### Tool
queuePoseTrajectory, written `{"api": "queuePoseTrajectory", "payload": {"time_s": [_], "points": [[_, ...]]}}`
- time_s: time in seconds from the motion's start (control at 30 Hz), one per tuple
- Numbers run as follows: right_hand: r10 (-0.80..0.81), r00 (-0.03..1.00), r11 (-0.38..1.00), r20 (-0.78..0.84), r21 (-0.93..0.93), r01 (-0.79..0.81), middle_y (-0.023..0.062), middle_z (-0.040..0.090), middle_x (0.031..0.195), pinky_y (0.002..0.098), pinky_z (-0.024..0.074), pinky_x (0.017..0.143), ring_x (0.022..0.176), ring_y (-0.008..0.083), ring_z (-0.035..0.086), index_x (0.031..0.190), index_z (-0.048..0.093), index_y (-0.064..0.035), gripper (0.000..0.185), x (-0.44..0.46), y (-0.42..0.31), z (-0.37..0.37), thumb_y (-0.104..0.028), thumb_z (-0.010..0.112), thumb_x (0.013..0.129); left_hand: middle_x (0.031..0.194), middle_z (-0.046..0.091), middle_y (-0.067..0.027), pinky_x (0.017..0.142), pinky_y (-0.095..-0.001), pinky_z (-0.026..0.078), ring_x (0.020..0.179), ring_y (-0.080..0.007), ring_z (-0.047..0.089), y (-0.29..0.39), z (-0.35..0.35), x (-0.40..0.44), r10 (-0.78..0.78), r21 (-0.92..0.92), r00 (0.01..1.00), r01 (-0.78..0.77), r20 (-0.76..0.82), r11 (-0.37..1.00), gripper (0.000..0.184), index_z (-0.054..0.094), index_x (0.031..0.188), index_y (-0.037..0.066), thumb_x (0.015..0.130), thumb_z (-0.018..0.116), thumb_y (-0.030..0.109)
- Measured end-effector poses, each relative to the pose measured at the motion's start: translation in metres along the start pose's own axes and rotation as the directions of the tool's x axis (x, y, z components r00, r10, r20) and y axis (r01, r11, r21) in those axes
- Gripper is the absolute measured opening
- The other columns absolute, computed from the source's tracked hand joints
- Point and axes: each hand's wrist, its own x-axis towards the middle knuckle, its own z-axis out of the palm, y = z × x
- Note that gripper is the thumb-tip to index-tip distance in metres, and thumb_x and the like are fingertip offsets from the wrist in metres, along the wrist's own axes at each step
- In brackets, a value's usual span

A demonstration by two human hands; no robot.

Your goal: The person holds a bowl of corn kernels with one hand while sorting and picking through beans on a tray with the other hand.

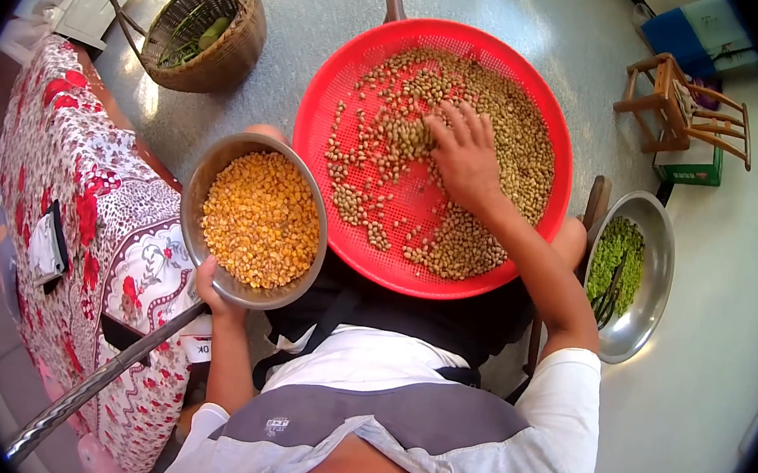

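Note:
A wide red perforated tray (314,148) rests over my lap, with many light brown beans (520,150) spread on it, thickest along its right side. My right hand (464,154) reaches into the tray, fingers apart and touching the beans; whether any lie under the palm is hidden. At the tray's left, my left hand (217,292) grips the lower left rim of a metal bowl (191,218), thumb on the outside. Orange-yellow corn kernels (262,216) fill the bowl.
A wicker basket (222,62) with green pods stands at the upper left. Floral cloth (90,209) covers the left side, crossed by a metal pole (101,378). On the right are a metal basin (659,263) with green pieces and scissors, and a wooden chair (674,105).

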Motion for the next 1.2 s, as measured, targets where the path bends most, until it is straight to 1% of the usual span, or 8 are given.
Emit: {"api": "queuePoseTrajectory", "payload": {"time_s": [0.07,0.3,0.57,0.73,0.8,0.93,1.0,1.2], "points": [[0.120,0.991,0.993,-0.067,0.001,-0.120,0.0088,0.041,0.150,0.0510,0.0207,0.118,0.142,0.0322,0.031,0.136,0.051,-0.0150,0.047,-0.010,0.007,-0.011,-0.024,0.062,0.090,0.141,0.047,-0.0183,0.110,-0.0423,0.037,0.128,-0.0315,0.048,-0.002,0.000,0.003,0.058,0.016,0.998,-0.058,0.027,0.998,0.068,0.038,0.142,-0.003,0.086,0.045,0.035],[-0.411,0.821,0.908,0.397,0.262,0.327,0.0071,0.033,0.156,0.0506,0.0119,0.122,0.148,0.0268,0.023,0.145,0.044,-0.0230,0.062,-0.077,-0.004,-0.048,-0.048,0.058,0.090,0.142,0.046,-0.0218,0.110,-0.0448,0.039,0.129,-0.0342,0.049,0.001,0.017,0.000,0.068,0.008,0.997,-0.069,0.041,0.998,0.069,0.036,0.144,-0.004,0.087,0.043,0.035],[-0.618,0.698,0.783,0.362,0.360,0.506,0.0056,0.034,0.155,0.0545,0.0086,0.121,0.147,0.0274,0.024,0.147,0.041,-0.0279,0.061,-0.070,-0.009,-0.028,-0.055,0.050,0.093,0.145,0.041,-0.0211,0.112,-0.0441,0.035,0.132,-0.0342,0.044,0.002,0.017,0.000,0.082,0.067,0.996,-0.083,0.023,0.994,0.073,0.032,0.146,-0.003,0.085,0.045,0.036],[-0.515,0.809,0.856,0.283,0.221,0.468,0.0058,0.033,0.155,0.0538,0.0078,0.121,0.147,0.0265,0.023,0.144,0.044,-0.0261,0.056,-0.041,-0.007,-0.002,-0.048,0.053,0.094,0.142,0.046,-0.0218,0.110,-0.0461,0.039,0.128,-0.0354,0.048,0.000,0.013,0.000,0.066,0.051,0.998,-0.067,0.014,0.996,0.071,0.035,0.144,-0.004,0.086,0.044,0.035],[-0.182,0.975,0.983,0.127,0.032,0.179,0.0081,0.036,0.152,0.0524,0.0121,0.121,0.145,0.0289,0.026,0.141,0.048,-0.0237,0.056,-0.024,-0.006,-0.001,-0.040,0.064,0.089,0.144,0.043,-0.0203,0.111,-0.0438,0.036,0.130,-0.0342,0.046,0.001,0.014,0.001,0.063,0.039,0.998,-0.063,0.008,0.997,0.073,0.033,0.145,-0.002,0.083,0.046,0.035],[-0.007,0.999,0.999,-0.031,0.046,0.009,0.0115,0.037,0.151,0.0500,0.0186,0.119,0.143,0.0324,0.029,0.139,0.049,-0.0209,0.060,-0.022,-0.004,-0.012,-0.029,0.071,0.084,0.143,0.044,-0.0203,0.110,-0.0442,0.038,0.130,-0.0342,0.046,0.002,0.015,0.000,0.060,0.051,0.998,-0.059,0.001,0.997,0.074,0.034,0.145,-0.002,0.083,0.047,0.036],[-0.192,0.977,0.924,0.089,0.352,0.150,0.0125,0.042,0.146,0.0490,0.0263,0.117,0.139,0.0330,0.035,0.133,0.055,-0.0193,0.057,-0.038,-0.013,-0.026,-0.024,0.074,0.080,0.143,0.044,-0.0202,0.110,-0.0443,0.038,0.129,-0.0342,0.047,0.002,0.019,-0.001,0.051,0.058,0.998,-0.050,-0.024,0.997,0.074,0.034,0.145,-0.002,0.083,0.047,0.037],[-0.570,0.816,0.745,0.091,0.475,0.468,0.0055,0.050,0.140,0.0492,0.0336,0.111,0.131,0.0289,0.044,0.101,0.068,-0.0196,0.023,-0.075,-0.038,-0.028,-0.027,0.071,0.079,0.141,0.046,-0.0228,0.109,-0.0459,0.040,0.128,-0.0357,0.049,0.003,0.023,-0.002,0.067,0.042,0.997,-0.066,-0.027,0.997,0.070,0.037,0.143,-0.005,0.086,0.045,0.035]]}}
